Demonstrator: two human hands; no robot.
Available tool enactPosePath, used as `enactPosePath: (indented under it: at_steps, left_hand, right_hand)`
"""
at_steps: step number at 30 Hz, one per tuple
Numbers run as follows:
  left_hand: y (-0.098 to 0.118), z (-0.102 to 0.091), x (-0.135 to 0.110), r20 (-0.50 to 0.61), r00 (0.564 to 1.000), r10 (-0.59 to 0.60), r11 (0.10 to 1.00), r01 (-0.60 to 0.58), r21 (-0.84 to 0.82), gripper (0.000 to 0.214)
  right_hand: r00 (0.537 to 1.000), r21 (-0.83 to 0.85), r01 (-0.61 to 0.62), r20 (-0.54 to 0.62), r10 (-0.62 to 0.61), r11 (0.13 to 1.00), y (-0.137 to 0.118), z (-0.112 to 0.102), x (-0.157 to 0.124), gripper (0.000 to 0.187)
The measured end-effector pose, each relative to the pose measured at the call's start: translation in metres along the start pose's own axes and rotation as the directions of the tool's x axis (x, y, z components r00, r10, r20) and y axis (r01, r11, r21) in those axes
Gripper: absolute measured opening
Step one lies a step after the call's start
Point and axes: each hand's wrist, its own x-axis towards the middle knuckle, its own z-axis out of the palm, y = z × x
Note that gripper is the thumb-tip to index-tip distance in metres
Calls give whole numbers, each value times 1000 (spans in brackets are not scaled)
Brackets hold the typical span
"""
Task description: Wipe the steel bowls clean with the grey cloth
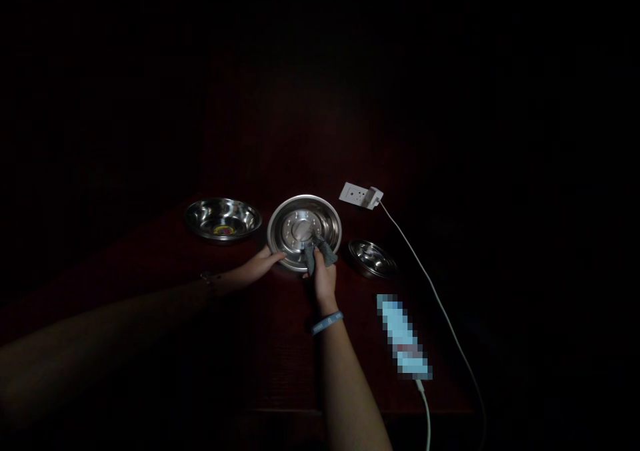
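left hand (264, 262) fingers gripped steel bowl (304, 231) rim | right hand (324, 279) fingers closed on grey cloth (318, 252) (pressed inside bowl) | dark table (280, 344)

— Open ground?
— Bare tabletop (280, 364) at my near edge; narrow gap between left steel bowl (223, 219) and centre bowl (304, 229).
— Obstacles?
— My right: small steel bowl (371, 258), phone (404, 336), white cable (431, 285) from the power strip (356, 193).

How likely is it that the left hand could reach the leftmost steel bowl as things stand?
Probably yes: the left hand grips the rim of the middle bowl, and nothing visible stands between it and the leftmost bowl close beside.
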Motion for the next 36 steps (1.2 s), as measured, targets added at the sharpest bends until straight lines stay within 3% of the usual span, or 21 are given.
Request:
enactPosePath:
  at_steps: [3, 9, 13, 20, 26, 29, 36]
  left_hand:
    - [1, 0, 0, -36, 997, -64, 998, 64, 11, 44]
    - [0, -4, 8, -149, 980, -130, 991, 133, 8, 31]
    - [-3, -4, 14, -164, 984, -73, 996, 81, 42, 34]
    - [-7, -10, 16, -63, 997, 42, 988, -32, 151, 56]
    - [9, -15, 14, -133, 984, -116, 990, 125, 66, 63]
    - [14, -16, 13, -126, 982, -140, 990, 135, -50, 69]
    - [5, -24, 17, -229, 960, -163, 986, 149, -74, 46]
  right_hand:
    - [987, -174, 61, -139, -86, 983, -2, -16, 7, 33]
    - [983, -283, 98, -121, -137, 954, -1, -7, -1, 35]
    - [983, -246, 123, -102, -152, 962, 2, -1, -3, 37]
    - [973, -157, 101, -191, -130, 982, 7, -4, 4, 39]
    - [962, 18, 9, -273, -4, 1000, 11, -7, 8, 52]
    - [951, 50, -21, -306, 35, 999, 11, -7, 8, 55]
    - [964, 44, -15, -265, 26, 999, 11, -4, 6, 57]
